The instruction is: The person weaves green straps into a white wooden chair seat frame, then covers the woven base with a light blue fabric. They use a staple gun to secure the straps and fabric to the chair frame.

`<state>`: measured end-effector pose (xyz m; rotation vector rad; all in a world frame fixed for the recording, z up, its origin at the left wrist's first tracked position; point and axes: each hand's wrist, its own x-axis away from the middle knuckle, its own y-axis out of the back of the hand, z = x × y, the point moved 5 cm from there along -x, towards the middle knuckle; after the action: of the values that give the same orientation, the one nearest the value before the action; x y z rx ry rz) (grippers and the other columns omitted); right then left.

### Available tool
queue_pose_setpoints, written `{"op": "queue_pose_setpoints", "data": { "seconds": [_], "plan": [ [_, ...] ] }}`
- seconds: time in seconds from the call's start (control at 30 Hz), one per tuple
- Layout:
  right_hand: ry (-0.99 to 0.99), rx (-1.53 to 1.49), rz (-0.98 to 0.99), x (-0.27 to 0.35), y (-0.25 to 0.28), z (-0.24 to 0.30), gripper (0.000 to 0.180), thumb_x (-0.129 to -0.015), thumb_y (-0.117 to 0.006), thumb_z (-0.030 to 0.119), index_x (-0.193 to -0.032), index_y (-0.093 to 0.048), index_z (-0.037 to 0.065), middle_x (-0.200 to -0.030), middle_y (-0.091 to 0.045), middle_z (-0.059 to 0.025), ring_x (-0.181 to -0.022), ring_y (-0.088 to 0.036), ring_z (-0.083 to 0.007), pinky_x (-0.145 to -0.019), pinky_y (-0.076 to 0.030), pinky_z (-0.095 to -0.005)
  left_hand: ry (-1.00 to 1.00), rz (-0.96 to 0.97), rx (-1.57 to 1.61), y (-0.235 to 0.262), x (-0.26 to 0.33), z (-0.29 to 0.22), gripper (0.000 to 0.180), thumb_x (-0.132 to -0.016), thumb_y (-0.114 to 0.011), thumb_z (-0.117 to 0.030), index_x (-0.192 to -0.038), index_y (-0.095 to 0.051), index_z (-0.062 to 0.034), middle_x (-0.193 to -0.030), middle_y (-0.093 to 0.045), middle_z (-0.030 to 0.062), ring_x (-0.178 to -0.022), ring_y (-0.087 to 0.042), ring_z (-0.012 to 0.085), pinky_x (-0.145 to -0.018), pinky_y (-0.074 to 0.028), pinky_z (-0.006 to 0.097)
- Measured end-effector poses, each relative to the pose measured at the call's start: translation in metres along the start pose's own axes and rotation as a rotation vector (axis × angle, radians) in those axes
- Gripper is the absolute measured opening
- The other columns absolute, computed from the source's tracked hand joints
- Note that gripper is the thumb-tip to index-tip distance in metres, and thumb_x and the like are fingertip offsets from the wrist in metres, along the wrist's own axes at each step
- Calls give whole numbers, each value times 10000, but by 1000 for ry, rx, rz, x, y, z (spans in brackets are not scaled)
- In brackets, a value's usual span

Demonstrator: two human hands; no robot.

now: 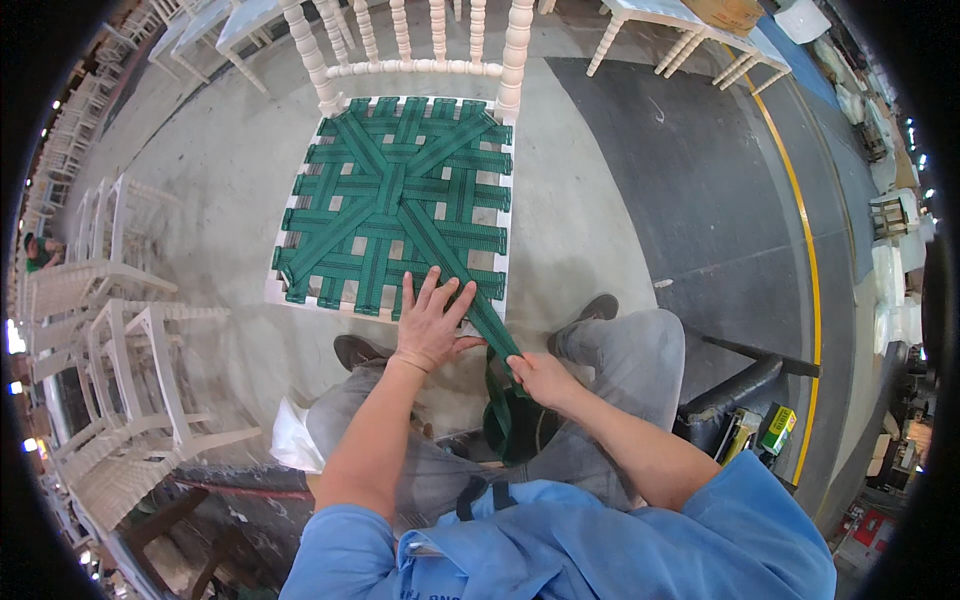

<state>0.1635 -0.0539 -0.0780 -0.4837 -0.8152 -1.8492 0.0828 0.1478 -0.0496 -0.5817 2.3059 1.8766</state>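
A white wooden chair [415,68] with turned spindles stands before me, its seat frame covered in woven green webbing [375,250]. Diagonal bands cross over the weave and meet near its middle. One loose green strap [490,325] runs from that middle past the near right corner of the seat. My right hand [540,378] is closed around this strap just beyond the frame and holds it taut. My left hand [432,325] lies with fingers spread on the webbing at the near edge, beside the strap. The strap's tail hangs below my right hand, between my knees.
Several unfinished pale chairs [130,370] are stacked at the left. More white furniture [660,12] stands at the far right. Near my right leg are a black padded piece [735,395] and a green and yellow box [778,428]. A yellow line [800,230] runs along the floor.
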Motion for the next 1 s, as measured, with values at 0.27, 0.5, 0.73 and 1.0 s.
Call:
{"op": "queue_pose_setpoints", "data": {
  "seconds": [0.27,0.5,0.73,1.0],
  "plan": [
    [183,401,-79,-36,1,4,387,-1070,-490,365,-1030,-670,25,-961,-701,-261,-937,-664,-470,-814,-499,-556,93,35,57,16,-6,-1,874,-696,-811,-602,-1428,-593,-176,-1371,-555,94,-1419,-412,391,-1201,-228,672],
    [208,333,-1,-62,-2,-3,382,-1004,-574,334,-1293,-593,85,-1149,-694,-260,-1074,-646,-478,-876,-524,-531,614,149,407,0,50,-80,520,-898,-732,-422,-1245,-668,-40,-1156,-676,211,-1102,-627,428,-974,-487,521],
    [272,439,20,-76,-18,-21,352,-928,-592,276,-1219,-652,89,-1102,-721,-246,-1016,-686,-451,-840,-541,-505,840,462,459,-62,42,-78,643,-1004,-509,-596,-1113,-695,9,-1053,-721,278,-992,-697,457,-878,-540,540],
    [150,456,83,-108,-27,-49,354,-927,-597,391,-1014,-730,75,-1083,-726,-251,-1053,-676,-464,-863,-545,-533,633,508,73,-83,25,-85,590,-1080,-382,-446,-937,-759,-16,-910,-756,222,-839,-748,394,-848,-567,549]
  ]
}}
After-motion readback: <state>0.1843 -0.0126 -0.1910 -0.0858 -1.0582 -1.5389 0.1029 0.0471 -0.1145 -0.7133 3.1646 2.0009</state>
